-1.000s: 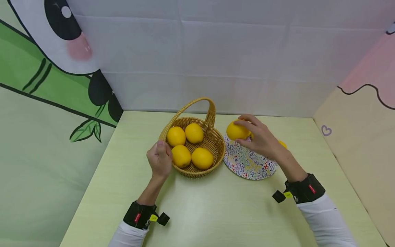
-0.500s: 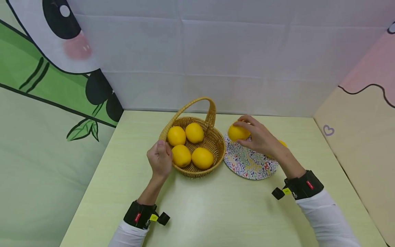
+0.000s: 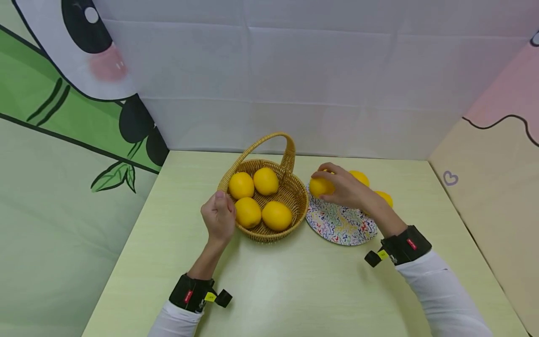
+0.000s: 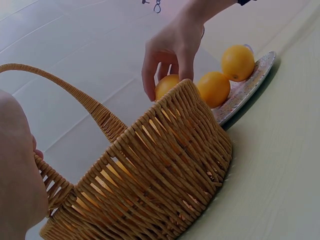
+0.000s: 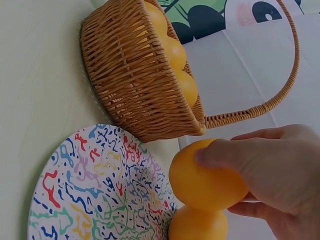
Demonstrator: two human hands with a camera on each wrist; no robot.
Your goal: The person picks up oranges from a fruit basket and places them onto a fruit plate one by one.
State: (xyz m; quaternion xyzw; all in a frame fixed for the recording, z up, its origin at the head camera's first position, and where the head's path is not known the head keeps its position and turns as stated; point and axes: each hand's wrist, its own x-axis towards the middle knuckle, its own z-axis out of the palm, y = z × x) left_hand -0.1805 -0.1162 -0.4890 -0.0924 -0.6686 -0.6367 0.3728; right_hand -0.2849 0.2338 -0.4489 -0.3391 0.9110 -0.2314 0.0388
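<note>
My left hand [image 3: 218, 220] grips the near side of the arched handle [image 3: 263, 139] of a woven wicker basket [image 3: 298, 199]. Several yellow-orange oranges [image 3: 276, 216] lie inside it. To the right, my right hand [image 3: 351, 192] pinches another orange [image 5: 207, 175] between thumb and fingers. In the head view this fruit overlaps the back left rim of a plate [image 3: 341, 227] with a multicoloured squiggle pattern, beside the basket. Two more oranges are at the plate's far right side, one [image 4: 238, 63] behind the other [image 4: 214, 89]; my right forearm partly covers them in the head view.
Basket and plate stand close together on a pale wooden table [image 3: 269, 290]. A whitish cloth wall [image 3: 320, 93] rises right behind the table's back edge. Printed panels border the left and right sides.
My right hand has shifted slightly left and toward me with the orange, uncovering another orange behind it. My left hand stays on the basket handle.
</note>
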